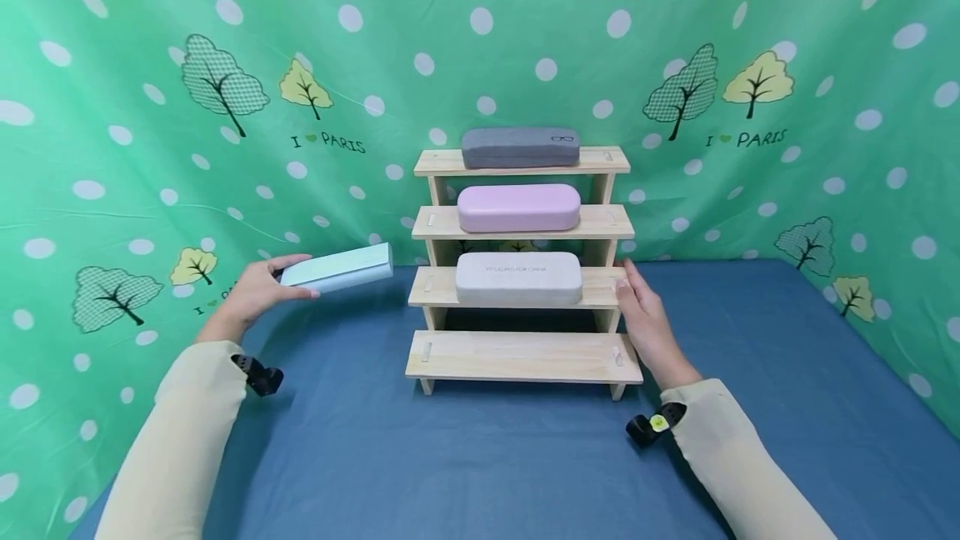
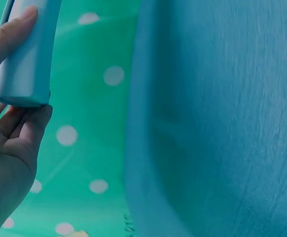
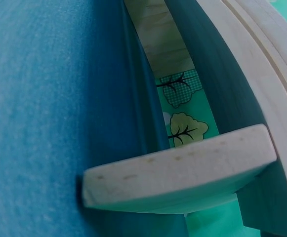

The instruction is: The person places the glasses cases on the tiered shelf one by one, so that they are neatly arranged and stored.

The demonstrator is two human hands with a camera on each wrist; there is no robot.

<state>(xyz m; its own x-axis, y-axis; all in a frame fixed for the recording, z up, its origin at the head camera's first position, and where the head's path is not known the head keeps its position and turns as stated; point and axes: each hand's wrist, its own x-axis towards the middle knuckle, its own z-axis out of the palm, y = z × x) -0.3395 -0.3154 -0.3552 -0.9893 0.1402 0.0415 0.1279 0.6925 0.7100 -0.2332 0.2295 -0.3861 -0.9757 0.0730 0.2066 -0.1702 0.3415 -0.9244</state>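
At the left my left hand [image 1: 255, 294] holds a light blue glasses case [image 1: 341, 267] by one end, thumb on one face and fingertips at its lower edge. The case is up off the blue cloth, its far end pointing toward a wooden stepped rack [image 1: 521, 357]. My right hand [image 1: 651, 323] touches the rack's right end at the second tier from the bottom, its visible fingers fairly straight. On the upper tiers lie a grey glasses case [image 1: 521, 147], a lilac one [image 1: 519, 208] and a white one [image 1: 519, 279]. The lowest tier is bare. In the right wrist view the hand is hidden.
Blue cloth [image 1: 337, 457] covers the table under the rack. Behind stands a green dotted curtain [image 1: 480, 65] printed with trees, close to the rack's back. A wooden end piece of the rack [image 3: 183, 170] shows in the right wrist view.
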